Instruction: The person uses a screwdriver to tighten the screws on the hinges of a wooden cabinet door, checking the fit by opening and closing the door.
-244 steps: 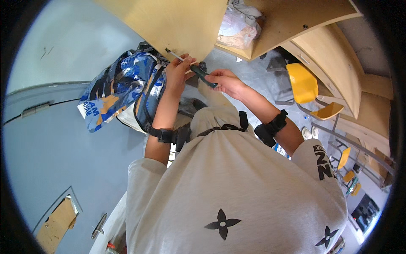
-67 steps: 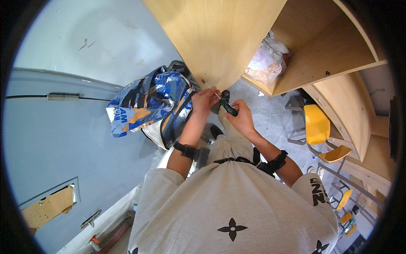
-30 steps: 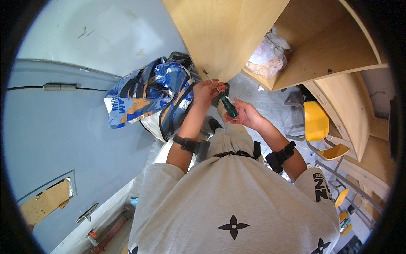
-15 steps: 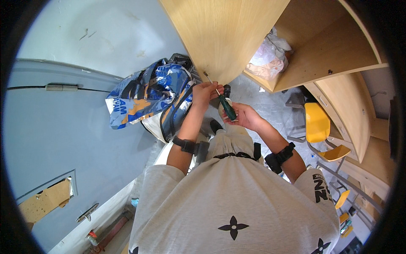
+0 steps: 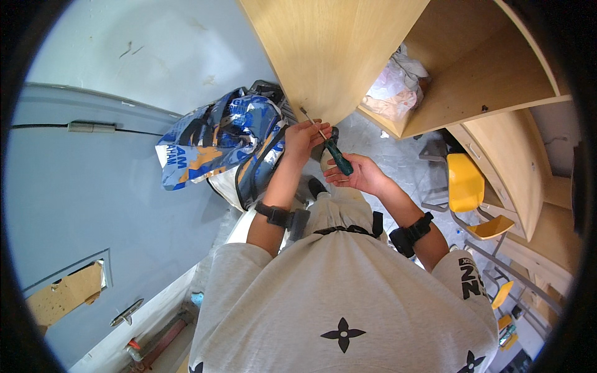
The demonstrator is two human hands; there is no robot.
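Observation:
A screwdriver (image 5: 337, 156) with a dark green handle and a thin metal shaft slants across in front of me. Its tip points up and left, at the lower part of a light wood cabinet door (image 5: 329, 56). My left hand (image 5: 303, 138) pinches the shaft between thumb and fingers, near the door's bottom end. Beneath the handle's end, my right hand (image 5: 357, 175) is turned palm up with its fingers spread, the handle lying against it. Whether the tip touches the wood or a fitting there I cannot tell.
A blue and orange printed plastic bag (image 5: 217, 140) stands left of my arm. Beyond it is a grey-blue door (image 5: 124, 205). An open wooden compartment (image 5: 485, 74) at the right holds a bundled plastic bag (image 5: 397, 87). Yellow chairs (image 5: 465, 182) stand farther right.
My right hand's fingers have opened out from around the screwdriver's handle, and the handle has turned a little. The left hand keeps its pinch on the shaft, almost in the same place.

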